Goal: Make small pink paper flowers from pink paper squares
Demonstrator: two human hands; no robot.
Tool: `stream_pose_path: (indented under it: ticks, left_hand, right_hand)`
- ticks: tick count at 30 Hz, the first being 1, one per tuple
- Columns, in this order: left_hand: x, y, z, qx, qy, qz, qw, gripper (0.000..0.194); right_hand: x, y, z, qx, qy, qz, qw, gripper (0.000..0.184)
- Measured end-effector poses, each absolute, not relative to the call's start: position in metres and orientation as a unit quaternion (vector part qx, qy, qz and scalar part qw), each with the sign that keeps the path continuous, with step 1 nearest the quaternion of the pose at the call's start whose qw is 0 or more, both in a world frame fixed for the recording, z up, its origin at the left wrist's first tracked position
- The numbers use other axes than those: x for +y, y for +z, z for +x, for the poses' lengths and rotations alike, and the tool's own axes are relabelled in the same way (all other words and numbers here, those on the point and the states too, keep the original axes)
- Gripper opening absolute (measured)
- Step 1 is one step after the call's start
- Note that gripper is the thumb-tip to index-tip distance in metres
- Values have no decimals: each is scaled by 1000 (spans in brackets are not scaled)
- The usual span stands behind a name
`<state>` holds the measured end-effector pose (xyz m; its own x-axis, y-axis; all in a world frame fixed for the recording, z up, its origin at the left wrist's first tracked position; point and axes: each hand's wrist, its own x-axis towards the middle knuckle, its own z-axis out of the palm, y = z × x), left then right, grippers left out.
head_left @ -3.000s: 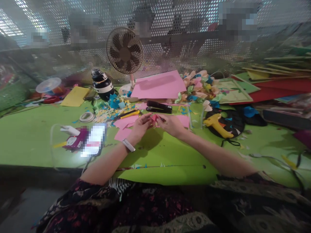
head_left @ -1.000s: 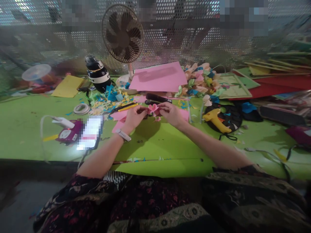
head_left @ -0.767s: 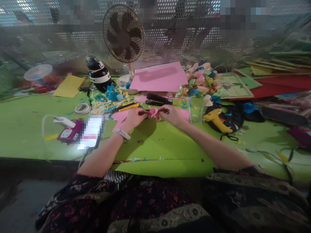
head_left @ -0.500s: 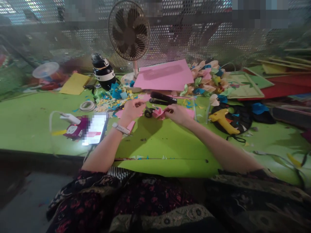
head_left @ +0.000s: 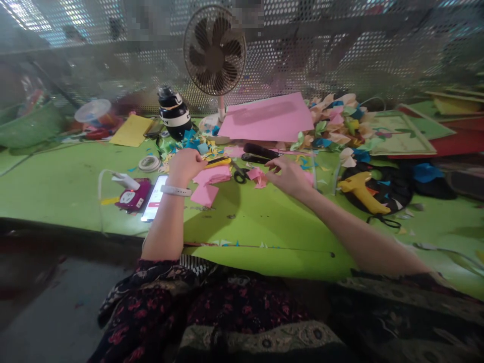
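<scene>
My left hand (head_left: 185, 167), with a pale watch strap at the wrist, is over the near edge of the paper scraps. Its fingers are curled together, and anything in them is hidden. Just right of its fingertips lies a yellow cutter (head_left: 218, 162), with folded pink paper (head_left: 206, 192) below. My right hand (head_left: 285, 174) is open, thumb and forefinger apart, beside a small crumpled pink paper piece (head_left: 258, 177) on the table. Black-handled scissors (head_left: 239, 175) lie left of that piece. A black stapler (head_left: 259, 153) is behind the right fingertips.
Paper scraps (head_left: 172, 151), a black bottle (head_left: 175, 116), a fan (head_left: 215, 58) and a pink sheet (head_left: 268, 118) stand or lie at the back. Paper flowers (head_left: 336, 121) are piled right, behind a yellow glue gun (head_left: 365, 191). A phone (head_left: 153, 204) and purple power adapter (head_left: 133, 194) lie left.
My left hand has moved left, off the pink paper and away from the cutter, which now shows. My right hand's fingers have come away from the crumpled pink piece. The view has shifted left.
</scene>
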<state>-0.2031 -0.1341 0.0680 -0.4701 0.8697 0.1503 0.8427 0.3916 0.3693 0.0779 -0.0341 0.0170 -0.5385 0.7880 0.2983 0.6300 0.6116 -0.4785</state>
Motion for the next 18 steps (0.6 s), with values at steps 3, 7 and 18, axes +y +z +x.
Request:
stream_pose_path:
  ticks: [3,7,18]
  left_hand:
    - [-138,81,-197,855,153,494,20,21]
    - [-138,84,-194,864,149,481,24,24]
    - [-124,55,-209,842,203,498,36,24]
  right_hand:
    - [-47,14,71,-896,103,-330,279,24]
    - [-74,10,49,-964,25,-154,217,27]
    - [-101,25,-26,-980,-183,66,48,32]
